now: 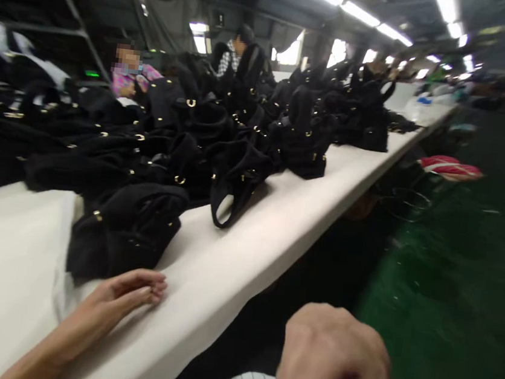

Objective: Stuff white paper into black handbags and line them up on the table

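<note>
My left hand (134, 293) rests at the near edge of the white-covered table, its fingers loosely bent and a little apart, with nothing held. Just beyond it lies a folded black fabric article, seemingly a bag (124, 229), with small gold-coloured metal fittings. I cannot tell whether the fingers touch it. Close to the camera, over the floor side, my right hand (334, 357) is curled into a blurred fist. Its fingertips and anything inside the fist are hidden.
A long heap of similar black articles (249, 134) covers much of the white table (286, 217). Two people, one in a pink patterned top (123, 80), are behind the heap. A red-and-white bundle (451, 167) lies right of the table, above the green floor (459, 298).
</note>
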{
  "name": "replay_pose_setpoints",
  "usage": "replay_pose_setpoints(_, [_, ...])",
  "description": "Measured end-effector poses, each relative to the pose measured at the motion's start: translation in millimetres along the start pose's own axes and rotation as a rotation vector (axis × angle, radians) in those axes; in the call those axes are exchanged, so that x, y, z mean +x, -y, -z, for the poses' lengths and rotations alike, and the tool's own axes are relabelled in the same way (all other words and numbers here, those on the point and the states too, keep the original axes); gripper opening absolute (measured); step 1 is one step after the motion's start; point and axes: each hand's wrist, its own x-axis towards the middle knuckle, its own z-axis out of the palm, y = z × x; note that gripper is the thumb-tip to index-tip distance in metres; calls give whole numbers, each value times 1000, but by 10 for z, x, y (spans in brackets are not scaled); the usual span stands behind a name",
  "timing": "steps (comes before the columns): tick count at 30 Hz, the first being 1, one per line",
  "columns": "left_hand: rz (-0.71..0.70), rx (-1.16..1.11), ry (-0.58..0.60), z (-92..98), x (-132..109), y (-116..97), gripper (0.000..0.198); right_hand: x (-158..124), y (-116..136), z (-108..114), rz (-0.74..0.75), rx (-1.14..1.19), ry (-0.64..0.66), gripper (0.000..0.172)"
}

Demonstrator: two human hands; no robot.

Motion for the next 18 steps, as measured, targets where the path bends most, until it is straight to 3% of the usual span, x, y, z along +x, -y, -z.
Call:
replay_pose_setpoints(2, [-26, 7, 89, -20, -148, -64, 40, 185, -312, -97, -56, 24, -3, 13])
replay_pose_setpoints(6, [-129, 152, 131, -83, -572, -181, 28, 458, -1004, -228, -304, 0, -158, 49])
replay_pose_setpoints(8, [-149, 177, 90, -91, -764, -182, 27, 608, -1253, -238, -319, -114, -223, 44])
replay_pose_setpoints(11, [-169, 185, -121, -45, -890, -125, 27, 864, -1427, -284, -210, -282, -197, 22])
replay_pose_setpoints(15, [-275, 242, -558, 64, -743, -57, 32, 1196, -1494, -554, -154, -242, 2, 44])
replay_pose_setpoints(18, [-367, 281, -773, 122, -489, -67, 37, 1456, -1610, -853, -276, -178, -4, 74])
